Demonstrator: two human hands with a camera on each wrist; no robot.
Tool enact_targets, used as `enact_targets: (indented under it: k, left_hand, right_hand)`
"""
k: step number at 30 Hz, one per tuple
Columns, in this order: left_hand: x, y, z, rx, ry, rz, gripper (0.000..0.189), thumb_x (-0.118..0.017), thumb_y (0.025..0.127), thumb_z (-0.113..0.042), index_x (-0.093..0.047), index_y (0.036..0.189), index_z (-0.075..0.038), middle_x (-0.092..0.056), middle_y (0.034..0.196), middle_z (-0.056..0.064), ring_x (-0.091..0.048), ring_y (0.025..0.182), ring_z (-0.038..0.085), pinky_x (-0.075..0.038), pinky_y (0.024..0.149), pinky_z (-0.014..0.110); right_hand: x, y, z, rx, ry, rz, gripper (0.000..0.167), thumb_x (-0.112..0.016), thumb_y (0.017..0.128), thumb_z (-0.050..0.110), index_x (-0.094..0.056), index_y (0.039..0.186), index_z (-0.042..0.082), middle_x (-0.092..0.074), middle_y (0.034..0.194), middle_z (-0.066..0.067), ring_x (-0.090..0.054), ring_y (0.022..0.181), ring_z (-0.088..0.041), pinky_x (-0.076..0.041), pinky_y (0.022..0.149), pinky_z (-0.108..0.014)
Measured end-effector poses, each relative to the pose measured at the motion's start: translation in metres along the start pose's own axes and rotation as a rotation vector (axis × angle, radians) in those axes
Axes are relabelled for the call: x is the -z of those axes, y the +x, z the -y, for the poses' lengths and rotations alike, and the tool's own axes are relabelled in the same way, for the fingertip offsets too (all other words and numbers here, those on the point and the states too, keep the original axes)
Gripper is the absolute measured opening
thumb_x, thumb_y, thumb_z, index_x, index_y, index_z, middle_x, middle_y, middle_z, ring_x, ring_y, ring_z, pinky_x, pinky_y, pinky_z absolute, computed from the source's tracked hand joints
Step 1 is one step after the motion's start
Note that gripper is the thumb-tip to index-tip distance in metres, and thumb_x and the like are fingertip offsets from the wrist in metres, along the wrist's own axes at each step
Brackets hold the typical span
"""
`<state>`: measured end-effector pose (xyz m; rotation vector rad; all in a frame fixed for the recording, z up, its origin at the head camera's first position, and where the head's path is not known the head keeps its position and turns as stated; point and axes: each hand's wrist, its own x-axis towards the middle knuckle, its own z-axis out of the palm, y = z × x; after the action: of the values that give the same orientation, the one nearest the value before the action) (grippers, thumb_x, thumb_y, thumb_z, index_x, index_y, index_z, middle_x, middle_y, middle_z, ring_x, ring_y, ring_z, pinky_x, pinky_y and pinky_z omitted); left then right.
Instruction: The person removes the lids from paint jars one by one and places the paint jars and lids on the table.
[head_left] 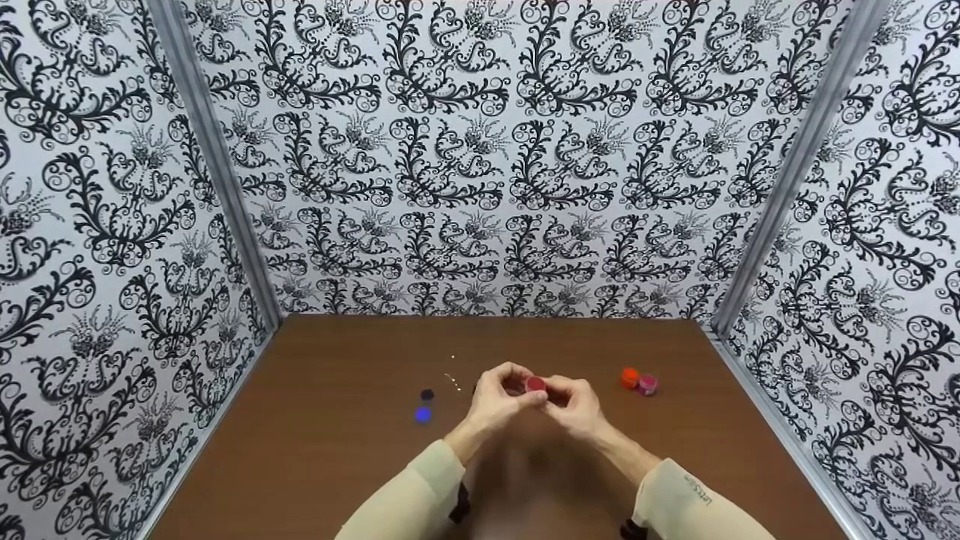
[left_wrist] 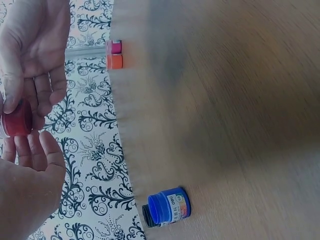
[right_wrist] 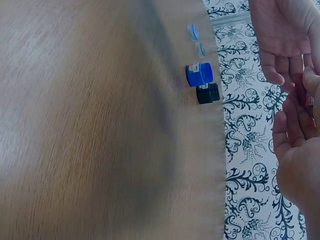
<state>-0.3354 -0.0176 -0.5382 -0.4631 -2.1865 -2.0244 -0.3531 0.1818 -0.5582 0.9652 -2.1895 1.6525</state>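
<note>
A small red paint jar [head_left: 535, 384] is held up over the table, between both hands. My left hand [head_left: 495, 399] grips it from the left, the thumb along its near side. My right hand [head_left: 576, 406] pinches it from the right with thumb and fingers. In the left wrist view the red jar [left_wrist: 18, 120] shows its clear red side among the fingertips. A bit of its label shows in the right wrist view, where fingers hide most of the jar [right_wrist: 309, 100].
Left of the hands stand a blue paint jar [head_left: 422, 413] and a black jar [head_left: 427, 394]. Two small lids, one blue [right_wrist: 193, 32] and one greyish [right_wrist: 200, 49], lie by them. An orange jar [head_left: 629, 377] and a pink jar [head_left: 647, 385] stand at the right. Patterned walls enclose the brown table [head_left: 337, 465].
</note>
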Motion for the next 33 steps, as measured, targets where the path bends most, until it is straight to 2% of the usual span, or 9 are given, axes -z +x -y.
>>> enact_targets:
  k: [3, 6, 11, 15, 20, 24, 29, 33]
  left_hand:
    - [0.002, 0.000, 0.000, 0.002, 0.008, 0.010, 0.032, -0.095, 0.087, -0.009, -0.078, 0.113, 0.001, -0.081, 0.107, 0.022, -0.075, 0.089, 0.016, -0.061, 0.080, 0.017]
    - [0.005, 0.001, -0.001, -0.008, 0.030, 0.042, 0.039, -0.095, 0.088, -0.009, -0.077, 0.121, 0.002, -0.081, 0.111, 0.021, -0.077, 0.095, 0.019, -0.062, 0.083, 0.018]
    - [0.012, 0.003, -0.002, -0.055, 0.055, 0.161, 0.051, -0.088, 0.095, -0.007, -0.071, 0.142, 0.005, -0.079, 0.124, 0.026, -0.079, 0.106, 0.026, -0.063, 0.093, 0.022]
    - [0.016, 0.005, -0.002, -0.108, 0.073, 0.225, 0.048, -0.082, 0.101, -0.009, -0.069, 0.145, 0.006, -0.075, 0.128, 0.030, -0.075, 0.108, 0.023, -0.061, 0.096, 0.023]
    - [0.017, 0.007, -0.001, -0.136, 0.103, 0.218, 0.039, -0.080, 0.101, -0.009, -0.075, 0.136, 0.006, -0.076, 0.124, 0.031, -0.072, 0.106, 0.018, -0.058, 0.094, 0.021]
    - [0.016, 0.005, -0.002, -0.117, 0.093, 0.205, 0.034, -0.081, 0.099, -0.006, -0.077, 0.131, 0.007, -0.077, 0.123, 0.031, -0.075, 0.101, 0.019, -0.060, 0.090, 0.021]
    - [0.014, 0.003, -0.004, -0.081, 0.044, 0.173, 0.031, -0.083, 0.097, -0.002, -0.073, 0.124, 0.008, -0.077, 0.120, 0.033, -0.073, 0.093, 0.014, -0.060, 0.083, 0.018]
    - [0.012, 0.002, -0.003, -0.068, 0.030, 0.137, 0.030, -0.085, 0.094, -0.002, -0.070, 0.118, 0.007, -0.076, 0.120, 0.031, -0.072, 0.095, 0.015, -0.059, 0.082, 0.019]
  right_hand:
    - [0.000, 0.000, 0.000, 0.014, -0.010, 0.003, 0.024, -0.083, 0.097, -0.003, -0.082, 0.120, -0.008, -0.082, 0.104, -0.028, -0.072, 0.093, -0.001, -0.062, 0.083, -0.018]
    - [0.000, 0.001, 0.001, 0.022, -0.016, 0.010, 0.024, -0.082, 0.097, -0.004, -0.082, 0.121, -0.009, -0.082, 0.106, -0.029, -0.072, 0.094, 0.000, -0.061, 0.083, -0.018]
    - [0.001, 0.002, 0.002, 0.021, -0.018, 0.011, 0.023, -0.083, 0.097, -0.003, -0.081, 0.120, -0.009, -0.081, 0.104, -0.031, -0.072, 0.092, 0.002, -0.061, 0.082, -0.016]
    - [0.002, 0.003, 0.002, 0.014, -0.018, 0.014, 0.022, -0.083, 0.097, -0.002, -0.082, 0.119, -0.008, -0.081, 0.100, -0.028, -0.072, 0.089, 0.002, -0.061, 0.079, -0.017]
    - [0.001, 0.003, 0.002, 0.028, -0.031, 0.017, 0.019, -0.082, 0.098, -0.002, -0.082, 0.116, -0.006, -0.081, 0.099, -0.028, -0.071, 0.088, 0.001, -0.061, 0.078, -0.018]
    - [-0.001, 0.003, 0.002, 0.011, -0.023, 0.025, 0.019, -0.083, 0.098, -0.001, -0.083, 0.116, -0.005, -0.081, 0.099, -0.027, -0.070, 0.086, 0.000, -0.061, 0.077, -0.019]
    - [-0.002, 0.002, 0.003, -0.023, 0.022, 0.031, 0.021, -0.082, 0.099, 0.000, -0.083, 0.119, -0.006, -0.081, 0.102, -0.027, -0.072, 0.088, 0.000, -0.063, 0.079, -0.021]
    - [-0.003, 0.002, 0.002, -0.007, 0.037, 0.034, 0.024, -0.082, 0.098, -0.003, -0.081, 0.121, -0.009, -0.081, 0.103, -0.030, -0.074, 0.091, 0.001, -0.063, 0.081, -0.019]
